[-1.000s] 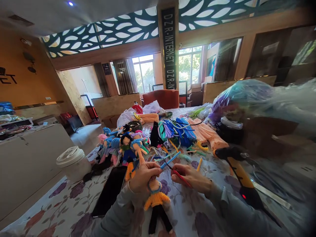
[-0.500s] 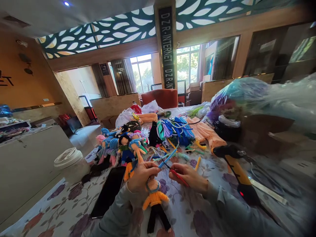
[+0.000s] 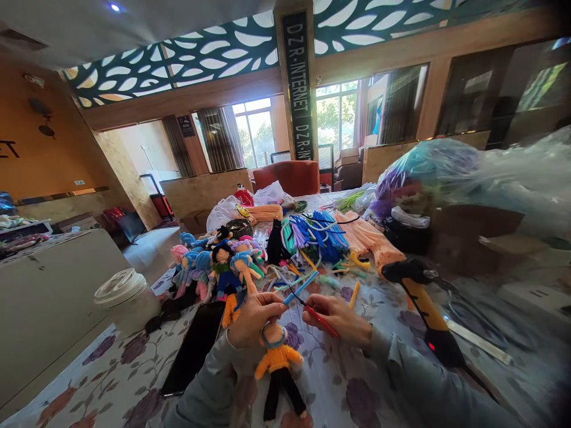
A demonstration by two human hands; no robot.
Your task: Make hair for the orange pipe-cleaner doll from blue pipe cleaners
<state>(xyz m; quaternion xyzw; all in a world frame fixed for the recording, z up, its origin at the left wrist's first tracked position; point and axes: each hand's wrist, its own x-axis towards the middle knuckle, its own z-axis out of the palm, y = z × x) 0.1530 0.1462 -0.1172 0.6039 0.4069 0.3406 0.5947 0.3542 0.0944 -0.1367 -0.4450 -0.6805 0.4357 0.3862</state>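
A small doll point(image 3: 279, 368) with an orange jumper and black legs hangs below my left hand point(image 3: 254, 318). That hand is closed around the doll's head and pinches a blue fuzzy stem point(image 3: 301, 287) that sticks up to the right. My right hand point(image 3: 339, 318) is closed on a thin red-handled tool point(image 3: 319, 317), its dark tip pointing at the blue stem between the two hands. Both hands hover just above the flowered tablecloth point(image 3: 134, 374).
A black phone point(image 3: 194, 348) lies left of my left arm, with a white lidded tub point(image 3: 125, 297) beyond it. Several finished dolls point(image 3: 214, 267) and heaps of coloured fuzzy stems point(image 3: 319, 235) fill the middle. An orange-and-black glue gun point(image 3: 423, 309) stands at the right beside plastic bags point(image 3: 446, 172).
The view has drifted slightly, so everything sits a little further left in the frame. My hands keep the same grip on the doll, blue stem and red tool.
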